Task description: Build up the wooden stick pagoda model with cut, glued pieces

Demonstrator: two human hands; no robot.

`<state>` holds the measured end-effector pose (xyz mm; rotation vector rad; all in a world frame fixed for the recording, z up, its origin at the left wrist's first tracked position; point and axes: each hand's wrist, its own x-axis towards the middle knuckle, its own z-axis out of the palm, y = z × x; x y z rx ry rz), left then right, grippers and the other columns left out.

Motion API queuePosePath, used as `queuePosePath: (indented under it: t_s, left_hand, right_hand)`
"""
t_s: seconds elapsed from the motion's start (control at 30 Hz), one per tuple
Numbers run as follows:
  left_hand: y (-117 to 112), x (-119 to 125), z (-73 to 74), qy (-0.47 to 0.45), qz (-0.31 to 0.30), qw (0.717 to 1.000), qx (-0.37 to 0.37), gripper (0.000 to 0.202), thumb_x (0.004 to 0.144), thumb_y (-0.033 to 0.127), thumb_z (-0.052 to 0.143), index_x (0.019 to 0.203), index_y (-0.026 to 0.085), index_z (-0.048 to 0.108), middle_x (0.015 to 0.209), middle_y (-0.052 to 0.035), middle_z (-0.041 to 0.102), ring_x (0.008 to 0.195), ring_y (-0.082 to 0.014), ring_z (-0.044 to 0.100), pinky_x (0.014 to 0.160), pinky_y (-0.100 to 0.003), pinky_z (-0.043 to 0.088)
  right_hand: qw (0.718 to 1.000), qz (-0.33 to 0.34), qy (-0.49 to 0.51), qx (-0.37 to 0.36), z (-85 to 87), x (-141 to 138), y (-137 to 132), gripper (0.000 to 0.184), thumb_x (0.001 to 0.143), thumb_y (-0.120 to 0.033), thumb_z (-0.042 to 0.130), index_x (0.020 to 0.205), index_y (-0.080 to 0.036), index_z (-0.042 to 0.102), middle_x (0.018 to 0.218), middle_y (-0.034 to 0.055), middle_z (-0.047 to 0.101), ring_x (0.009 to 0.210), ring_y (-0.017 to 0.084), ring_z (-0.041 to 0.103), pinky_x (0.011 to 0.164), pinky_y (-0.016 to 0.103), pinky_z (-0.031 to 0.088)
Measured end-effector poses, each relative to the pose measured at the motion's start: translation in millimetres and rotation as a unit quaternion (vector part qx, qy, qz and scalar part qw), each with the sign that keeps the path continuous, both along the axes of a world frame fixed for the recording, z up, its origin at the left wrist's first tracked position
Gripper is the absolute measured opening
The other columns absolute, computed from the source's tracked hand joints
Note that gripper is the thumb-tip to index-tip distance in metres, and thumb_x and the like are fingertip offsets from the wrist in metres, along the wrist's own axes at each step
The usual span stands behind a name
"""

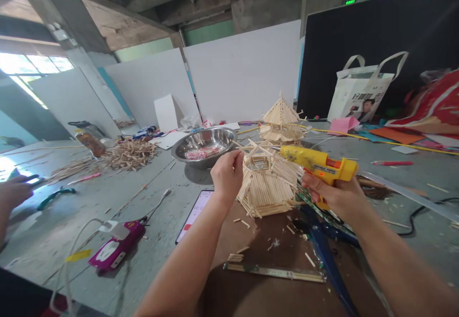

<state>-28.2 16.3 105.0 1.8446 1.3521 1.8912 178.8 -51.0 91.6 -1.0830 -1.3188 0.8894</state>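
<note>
A model building made of thin wooden sticks (267, 190) stands on a brown board, its sloping lower roof covered and an open stick frame on top. My right hand (333, 195) is wrapped around a yellow hot glue gun (319, 161), its nozzle pointing left at the upper frame. At the frame's left side is my left hand (227, 173), fingers pinched together. Stick ends show by those fingertips, but whether they are in the pinch is hidden. Directly behind sits a tiered stick roof with a pointed top (281, 116).
A metal bowl (175, 152), phone (193, 214) and purple power strip (118, 245) lie left. Blue-handled pliers (328, 259) and a packet of sticks (274, 272) are in front. A stick pile (131, 154) and another person's hand (14, 192) are farther left.
</note>
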Motion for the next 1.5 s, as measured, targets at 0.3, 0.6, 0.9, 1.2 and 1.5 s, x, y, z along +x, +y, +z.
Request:
queuePosePath:
  t_s: [0.3,0.6,0.9,1.2,1.5]
  left_hand:
    - [1.9,-1.1,-1.5,0.082,0.013,0.996,0.012,0.01,0.067,0.019,0.059,0.073,0.025,0.066,0.064,-0.0006,0.061,0.068,-0.0145,0.054,0.071,-0.022,0.035]
    - [5.1,-3.3,0.0,0.247,0.108,0.957,0.109,0.016,0.078,0.025,0.047,0.075,0.018,0.062,0.062,-0.0015,0.063,0.061,-0.0129,0.057,0.061,-0.022,0.04]
    - [7.2,-6.8,0.2,0.322,0.143,0.924,0.151,0.016,0.08,0.025,0.046,0.075,0.017,0.059,0.063,-0.0015,0.064,0.063,-0.0124,0.059,0.06,-0.021,0.041]
    - [8.0,-6.5,3.3,0.339,0.133,0.916,0.167,0.014,0.079,0.023,0.047,0.074,0.017,0.059,0.064,-0.0012,0.064,0.063,-0.0121,0.06,0.061,-0.021,0.042]
    - [9.3,-6.7,3.4,0.34,0.131,0.915,0.17,0.015,0.079,0.024,0.048,0.074,0.017,0.059,0.067,-0.0019,0.065,0.064,-0.0122,0.06,0.061,-0.021,0.042]
  right_hand:
    - [1.0,-0.004,-0.019,0.011,-1.5,0.7,1.0,0.018,0.067,-0.037,0.061,0.07,-0.021,0.054,0.053,-0.0023,0.053,0.04,0.01,0.042,0.037,0.024,0.034]
    - [0.999,0.007,-0.034,-0.02,2.3,-0.1,-0.4,0.025,0.067,-0.043,0.059,0.065,-0.019,0.053,0.048,-0.0031,0.048,0.041,0.009,0.041,0.039,0.024,0.035]
    - [0.999,0.017,-0.035,-0.028,5.4,0.5,-1.7,0.025,0.067,-0.044,0.059,0.067,-0.019,0.053,0.052,-0.0023,0.049,0.042,0.009,0.041,0.04,0.024,0.035]
    - [0.999,0.024,-0.017,-0.024,8.7,-0.7,-3.1,0.025,0.066,-0.043,0.061,0.07,-0.019,0.054,0.054,-0.0025,0.05,0.042,0.009,0.041,0.04,0.023,0.035]
    - [0.999,0.021,-0.027,-0.019,7.9,-0.9,-3.6,0.024,0.066,-0.042,0.061,0.066,-0.019,0.053,0.052,-0.0031,0.048,0.042,0.008,0.04,0.039,0.022,0.033]
